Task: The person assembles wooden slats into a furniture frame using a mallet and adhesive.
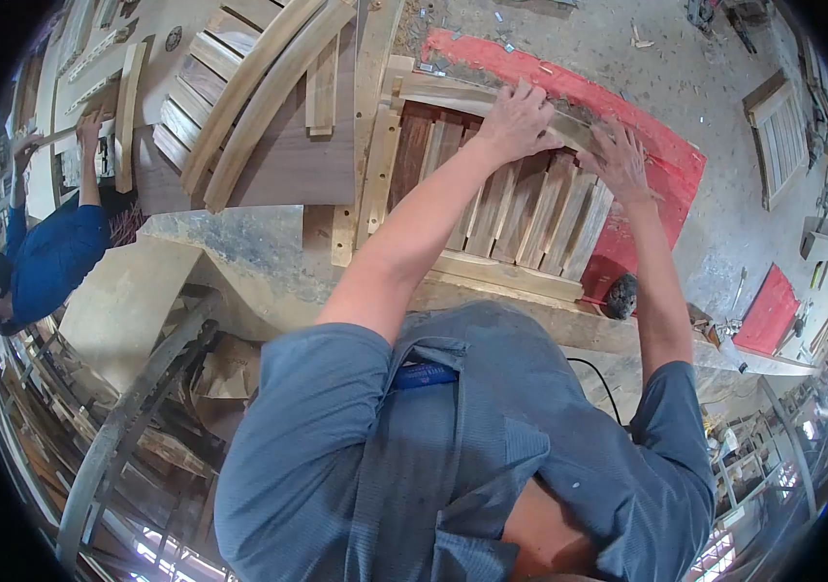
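A slatted wooden panel lies in front of me, its slats side by side between a near rail and a far rail. My left hand grips the middle of the far rail, fingers over its outer edge and thumb on the near side. Farther right, my right hand holds the same rail close to its end. Beneath the panel's right part is a red board. A dark, rounded lump sits by the near right corner.
To the left, curved wooden rails and slats rest on a brown board. A co-worker in a blue sleeve handles wood at far left. Another slatted panel and a red piece lie to the right. Wooden strips border my panel.
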Available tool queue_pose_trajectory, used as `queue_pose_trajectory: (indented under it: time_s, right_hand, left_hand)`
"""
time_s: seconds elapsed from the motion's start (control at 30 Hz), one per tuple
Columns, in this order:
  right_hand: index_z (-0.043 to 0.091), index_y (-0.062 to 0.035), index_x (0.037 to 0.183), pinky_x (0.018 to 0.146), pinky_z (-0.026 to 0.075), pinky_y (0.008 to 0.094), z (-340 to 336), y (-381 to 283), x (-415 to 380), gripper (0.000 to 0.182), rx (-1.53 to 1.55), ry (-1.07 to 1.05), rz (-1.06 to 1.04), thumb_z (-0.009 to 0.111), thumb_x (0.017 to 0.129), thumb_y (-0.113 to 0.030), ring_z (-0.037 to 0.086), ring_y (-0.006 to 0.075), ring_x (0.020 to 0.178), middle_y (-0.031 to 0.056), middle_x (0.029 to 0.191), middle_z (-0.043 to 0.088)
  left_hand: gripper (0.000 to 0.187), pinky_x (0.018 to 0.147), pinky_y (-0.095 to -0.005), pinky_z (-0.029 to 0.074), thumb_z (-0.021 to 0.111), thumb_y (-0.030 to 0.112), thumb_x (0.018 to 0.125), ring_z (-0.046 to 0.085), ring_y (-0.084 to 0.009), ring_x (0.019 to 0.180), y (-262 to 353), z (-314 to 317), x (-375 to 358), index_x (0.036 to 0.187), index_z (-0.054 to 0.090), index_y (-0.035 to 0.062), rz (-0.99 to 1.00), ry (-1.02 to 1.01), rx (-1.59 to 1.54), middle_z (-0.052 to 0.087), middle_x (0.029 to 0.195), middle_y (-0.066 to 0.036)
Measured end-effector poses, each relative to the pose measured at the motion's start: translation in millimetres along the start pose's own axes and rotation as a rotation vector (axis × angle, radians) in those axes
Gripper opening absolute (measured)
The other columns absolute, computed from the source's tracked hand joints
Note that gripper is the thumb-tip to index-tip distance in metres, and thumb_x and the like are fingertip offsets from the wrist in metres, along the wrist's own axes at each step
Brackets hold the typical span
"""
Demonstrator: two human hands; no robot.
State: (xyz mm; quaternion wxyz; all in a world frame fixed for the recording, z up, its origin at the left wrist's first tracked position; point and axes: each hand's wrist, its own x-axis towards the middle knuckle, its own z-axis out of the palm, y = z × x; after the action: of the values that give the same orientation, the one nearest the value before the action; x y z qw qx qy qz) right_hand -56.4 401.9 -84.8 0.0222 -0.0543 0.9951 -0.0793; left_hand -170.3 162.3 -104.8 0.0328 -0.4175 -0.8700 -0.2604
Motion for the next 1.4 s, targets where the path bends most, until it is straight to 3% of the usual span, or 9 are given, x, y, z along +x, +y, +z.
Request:
queue_pose_trajectory:
  time_s: [0.4, 0.47, 0.73, 0.83, 0.97, 1.0, 1.07, 1.17, 1.4]
  right_hand:
    - [0.058, -0.0069, 0.136, 0.111, 0.038, 0.05, -40, 108, -302, 0.06, 0.24, -0.248, 0.856, 0.068, 0.078, -0.018, 0.05, 0.0384, 0.132, 0.0199, 0.14, 0.056]
    - [0.059, -0.011, 0.136, 0.11, 0.038, 0.0542, -64, 84, -304, 0.067, -0.051, -0.885, 0.743, 0.073, 0.072, -0.02, 0.048, 0.0367, 0.134, 0.0187, 0.142, 0.053]
    - [0.054, -0.0092, 0.107, 0.08, 0.049, 0.0554, -44, 76, -332, 0.035, 0.283, -0.726, 0.419, 0.069, 0.078, -0.021, 0.063, 0.0459, 0.097, 0.023, 0.1, 0.066]
    - [0.055, -0.0075, 0.103, 0.078, 0.05, 0.0544, -113, 39, -261, 0.029, 0.179, -1.006, 0.526, 0.066, 0.08, -0.022, 0.063, 0.044, 0.097, 0.0216, 0.099, 0.067]
    - [0.064, -0.0044, 0.115, 0.08, 0.051, 0.0455, -183, 64, -136, 0.03, 0.357, -0.312, 0.473, 0.062, 0.091, -0.024, 0.067, 0.0385, 0.093, 0.0213, 0.099, 0.067]
    - [0.054, -0.0042, 0.141, 0.079, 0.052, 0.0407, -189, 80, -93, 0.053, 0.282, 0.043, 0.261, 0.066, 0.094, -0.025, 0.063, 0.0186, 0.088, 0.0105, 0.096, 0.068]
    - [0.06, -0.0033, 0.127, 0.067, 0.052, 0.0424, -241, 56, 16, 0.042, 0.276, -0.008, 0.784, 0.064, 0.097, -0.032, 0.063, 0.0197, 0.072, 0.0061, 0.079, 0.064]
    - [0.061, -0.0033, 0.118, 0.063, 0.052, 0.0439, -168, 78, 41, 0.031, 0.12, 0.165, 0.523, 0.061, 0.096, -0.025, 0.065, 0.0229, 0.067, 0.0064, 0.074, 0.064]
    - [0.053, -0.0013, 0.113, 0.069, 0.054, 0.0529, -127, 27, 41, 0.032, -0.221, -0.523, 0.089, 0.061, 0.082, -0.005, 0.069, 0.0412, 0.086, 0.0207, 0.094, 0.069]
  left_hand:
    - [0.063, 0.094, -0.0469, 0.044, 0.074, 0.06, 0.076, 0.055, -0.0343, 0.106, 1, 12, -4, 0.107, 0.068, 0.0046, 0.02, -0.055, -0.126, 0.06, 0.104, -0.013]
    - [0.065, 0.097, -0.0467, 0.043, 0.075, 0.059, 0.076, 0.054, -0.0343, 0.109, 5, 16, -6, 0.112, 0.068, 0.0048, 0.011, -0.043, -0.137, 0.06, 0.109, -0.013]
    - [0.077, 0.109, -0.051, 0.033, 0.085, 0.044, 0.065, 0.047, -0.0344, 0.123, 2, -25, -9, 0.131, 0.061, 0.0122, -0.16, -0.333, -0.115, 0.054, 0.124, -0.013]
    - [0.078, 0.11, -0.0513, 0.032, 0.084, 0.042, 0.064, 0.046, -0.0361, 0.125, 1, -24, -7, 0.132, 0.059, 0.0144, -0.219, -0.366, -0.134, 0.054, 0.127, -0.012]
    - [0.076, 0.109, -0.0511, 0.032, 0.084, 0.04, 0.063, 0.046, -0.0365, 0.123, -1, -24, -8, 0.131, 0.06, 0.014, -0.197, -0.35, -0.189, 0.054, 0.127, -0.012]
    - [0.075, 0.108, -0.0506, 0.034, 0.085, 0.039, 0.062, 0.048, -0.0358, 0.121, 1, -27, -8, 0.128, 0.061, 0.0129, -0.193, -0.333, -0.189, 0.055, 0.123, -0.012]
    - [0.072, 0.107, -0.0505, 0.037, 0.085, 0.037, 0.061, 0.05, -0.0358, 0.117, 1, -26, -10, 0.125, 0.063, 0.0113, -0.173, -0.258, -0.182, 0.056, 0.118, -0.012]
    - [0.072, 0.106, -0.0509, 0.037, 0.085, 0.037, 0.061, 0.05, -0.036, 0.117, 0, -26, -11, 0.124, 0.063, 0.0109, -0.191, -0.265, -0.187, 0.057, 0.118, -0.013]
    - [0.077, 0.104, -0.0544, 0.037, 0.086, 0.052, 0.059, 0.049, -0.0364, 0.117, -2, -23, -8, 0.121, 0.065, 0.0127, -0.202, -0.204, -0.201, 0.056, 0.115, -0.013]
